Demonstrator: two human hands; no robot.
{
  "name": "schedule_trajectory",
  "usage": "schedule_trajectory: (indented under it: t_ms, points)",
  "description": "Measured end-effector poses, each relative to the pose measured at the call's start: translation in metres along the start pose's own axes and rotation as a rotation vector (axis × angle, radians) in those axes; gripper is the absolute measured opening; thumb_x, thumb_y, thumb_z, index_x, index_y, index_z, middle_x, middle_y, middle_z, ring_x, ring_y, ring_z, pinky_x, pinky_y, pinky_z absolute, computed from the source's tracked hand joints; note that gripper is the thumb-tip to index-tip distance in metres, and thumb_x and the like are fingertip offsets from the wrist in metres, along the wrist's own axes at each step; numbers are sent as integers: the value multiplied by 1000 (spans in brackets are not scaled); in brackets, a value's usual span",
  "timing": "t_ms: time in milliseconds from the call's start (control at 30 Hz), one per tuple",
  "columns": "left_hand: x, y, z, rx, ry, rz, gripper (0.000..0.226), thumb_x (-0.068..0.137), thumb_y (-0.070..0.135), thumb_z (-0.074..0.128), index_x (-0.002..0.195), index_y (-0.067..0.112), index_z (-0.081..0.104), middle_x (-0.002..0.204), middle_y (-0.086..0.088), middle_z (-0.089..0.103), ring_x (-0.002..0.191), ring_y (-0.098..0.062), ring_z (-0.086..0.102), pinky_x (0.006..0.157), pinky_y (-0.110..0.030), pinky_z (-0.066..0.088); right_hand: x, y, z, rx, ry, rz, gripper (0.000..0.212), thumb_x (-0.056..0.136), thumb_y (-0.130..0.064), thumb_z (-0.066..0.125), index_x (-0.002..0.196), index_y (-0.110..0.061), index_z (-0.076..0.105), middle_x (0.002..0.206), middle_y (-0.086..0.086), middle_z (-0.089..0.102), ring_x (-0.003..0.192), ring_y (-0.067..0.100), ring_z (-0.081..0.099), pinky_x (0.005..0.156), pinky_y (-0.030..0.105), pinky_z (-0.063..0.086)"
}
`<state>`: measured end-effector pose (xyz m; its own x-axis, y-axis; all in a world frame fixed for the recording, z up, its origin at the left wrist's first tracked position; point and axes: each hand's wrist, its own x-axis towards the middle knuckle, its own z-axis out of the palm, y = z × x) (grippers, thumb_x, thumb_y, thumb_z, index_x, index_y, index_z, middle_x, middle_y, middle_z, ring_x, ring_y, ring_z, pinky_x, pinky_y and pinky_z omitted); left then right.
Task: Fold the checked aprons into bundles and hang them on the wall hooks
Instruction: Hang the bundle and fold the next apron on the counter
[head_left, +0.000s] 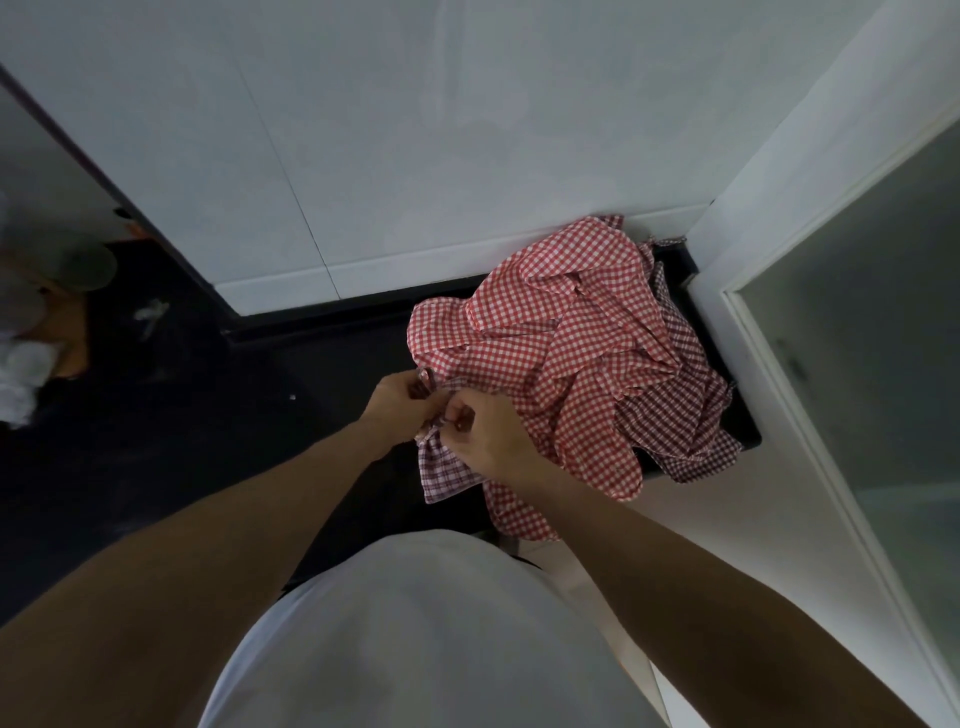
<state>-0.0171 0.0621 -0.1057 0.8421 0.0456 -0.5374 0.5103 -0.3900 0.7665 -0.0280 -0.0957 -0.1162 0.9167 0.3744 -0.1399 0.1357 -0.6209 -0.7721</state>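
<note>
- Red-checked apron (561, 353) is lying crumpled on a black bin (737, 415) — right of centre, by the white wall (363, 130).
- Left hand (402, 400) and right hand (483, 436) are meeting at its near-left edge, fingers curled, pinching a maroon-checked apron (444, 473) hanging below.
- More maroon-checked cloth (691, 415) is lying to the right.

Checked aprons (561, 353) heaped on black box (737, 410)

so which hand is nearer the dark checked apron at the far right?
Right. It's between the left hand and that apron; neither touches it.
</note>
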Motion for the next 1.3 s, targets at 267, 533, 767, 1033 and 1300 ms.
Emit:
schedule_trajectory:
  t_ms: [267,533,767,1033,1300]
  points:
    - [4,0,-4,-80,119,-131,13,90,25,73,89,14,68,81,-8,72,59,-18,67,44,-22,50,-2,-2,-16,45,-306,203,22,100,-15,56,97,3,69,68,0,58,55,8,49,52,20,36]
    - [3,-3,-1,-16,332,-148,24,94,33,65,75,19,67,70,1,66,58,-11,64,46,-19,47,-7,-4,-37,-106,-452,196,39,106,-33,44,86,-7,66,76,3,65,64,11,57,62,23,43]
    - [9,-12,-5,72,400,-136,31,97,34,61,71,17,66,69,-3,66,63,-17,66,60,-28,56,-13,3,-48,-147,-537,228,44,107,-34,40,79,-11,65,75,1,66,66,9,58,64,22,40]
    - [10,-19,-20,310,329,-50,31,98,33,60,76,12,67,68,-5,65,58,-16,63,50,-29,50,-10,14,-57,-116,-522,313,44,106,-37,44,79,-9,66,71,3,67,66,16,62,68,27,49]
    - [15,3,-14,-393,223,-208,34,98,33,59,94,1,68,89,-15,71,76,-20,69,63,-29,60,-4,9,-52,237,-236,333,48,105,-34,49,65,-8,55,65,12,52,63,24,51,72,36,45]
